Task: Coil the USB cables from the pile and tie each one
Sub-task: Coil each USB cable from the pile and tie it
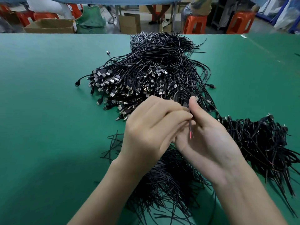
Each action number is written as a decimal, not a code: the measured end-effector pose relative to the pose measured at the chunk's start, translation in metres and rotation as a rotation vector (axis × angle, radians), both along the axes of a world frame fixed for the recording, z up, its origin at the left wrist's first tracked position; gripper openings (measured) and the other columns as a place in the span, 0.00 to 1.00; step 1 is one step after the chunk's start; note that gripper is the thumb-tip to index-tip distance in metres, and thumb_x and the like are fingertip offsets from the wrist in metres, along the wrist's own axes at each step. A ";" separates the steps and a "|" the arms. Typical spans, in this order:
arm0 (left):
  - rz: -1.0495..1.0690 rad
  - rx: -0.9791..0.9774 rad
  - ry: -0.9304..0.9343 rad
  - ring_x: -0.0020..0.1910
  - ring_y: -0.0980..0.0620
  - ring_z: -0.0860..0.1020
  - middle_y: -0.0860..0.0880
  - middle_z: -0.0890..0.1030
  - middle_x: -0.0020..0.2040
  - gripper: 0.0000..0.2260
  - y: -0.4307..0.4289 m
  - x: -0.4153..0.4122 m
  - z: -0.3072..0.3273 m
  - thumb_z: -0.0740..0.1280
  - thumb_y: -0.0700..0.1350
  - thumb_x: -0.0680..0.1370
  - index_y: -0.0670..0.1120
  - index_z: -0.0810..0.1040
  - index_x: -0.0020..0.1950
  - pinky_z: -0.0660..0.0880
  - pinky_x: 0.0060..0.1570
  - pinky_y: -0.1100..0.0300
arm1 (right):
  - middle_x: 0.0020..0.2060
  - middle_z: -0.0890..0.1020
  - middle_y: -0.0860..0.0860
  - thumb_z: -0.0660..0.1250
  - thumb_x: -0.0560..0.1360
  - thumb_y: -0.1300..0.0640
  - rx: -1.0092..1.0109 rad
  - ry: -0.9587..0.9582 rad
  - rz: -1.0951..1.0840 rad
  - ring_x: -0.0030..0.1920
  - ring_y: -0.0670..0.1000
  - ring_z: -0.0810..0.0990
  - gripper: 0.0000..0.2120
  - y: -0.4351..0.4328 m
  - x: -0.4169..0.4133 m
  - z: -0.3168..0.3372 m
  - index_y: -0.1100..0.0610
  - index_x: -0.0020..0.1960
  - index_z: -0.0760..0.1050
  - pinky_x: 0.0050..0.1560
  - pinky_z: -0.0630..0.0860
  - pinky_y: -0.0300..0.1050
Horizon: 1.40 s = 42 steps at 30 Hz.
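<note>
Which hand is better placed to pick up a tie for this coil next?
Probably the left hand: it only pinches the tail, while the right hand holds the coil under its thumb. The loose ties lie just below both.

Green-surfaced worktable [48,111] fills the foreground. Beyond its far edge — orange plastic stools [240,21], an open cardboard box [50,26], a green sack [90,20], possibly fabric, on pale grey floor [146,28]. Lighting even.
</note>
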<state>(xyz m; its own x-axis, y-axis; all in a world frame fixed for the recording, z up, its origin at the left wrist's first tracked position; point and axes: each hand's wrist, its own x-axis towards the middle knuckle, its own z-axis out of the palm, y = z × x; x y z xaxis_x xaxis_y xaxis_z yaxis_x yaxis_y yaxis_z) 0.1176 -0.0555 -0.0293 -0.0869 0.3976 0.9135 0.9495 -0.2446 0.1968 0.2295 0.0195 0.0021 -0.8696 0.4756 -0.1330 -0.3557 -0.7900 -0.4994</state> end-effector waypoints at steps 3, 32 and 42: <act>0.125 0.035 0.086 0.50 0.49 0.75 0.52 0.86 0.51 0.02 0.002 0.001 -0.007 0.78 0.45 0.77 0.48 0.90 0.47 0.74 0.42 0.44 | 0.38 0.83 0.54 0.62 0.83 0.50 0.146 -0.170 -0.173 0.38 0.48 0.85 0.19 0.002 -0.001 -0.003 0.62 0.43 0.82 0.38 0.80 0.36; -0.751 -0.449 -1.088 0.37 0.60 0.80 0.55 0.84 0.36 0.06 -0.001 -0.029 0.000 0.72 0.51 0.78 0.52 0.89 0.46 0.77 0.44 0.67 | 0.31 0.61 0.47 0.59 0.82 0.45 0.551 -0.100 0.393 0.27 0.45 0.58 0.15 0.005 0.010 -0.005 0.54 0.44 0.66 0.25 0.59 0.36; -0.609 -0.397 -1.051 0.41 0.49 0.85 0.45 0.81 0.38 0.17 0.003 -0.032 -0.010 0.70 0.45 0.82 0.29 0.81 0.51 0.82 0.47 0.51 | 0.32 0.67 0.51 0.52 0.87 0.53 1.012 -0.376 0.145 0.30 0.48 0.64 0.16 0.005 0.006 -0.012 0.62 0.48 0.70 0.30 0.66 0.41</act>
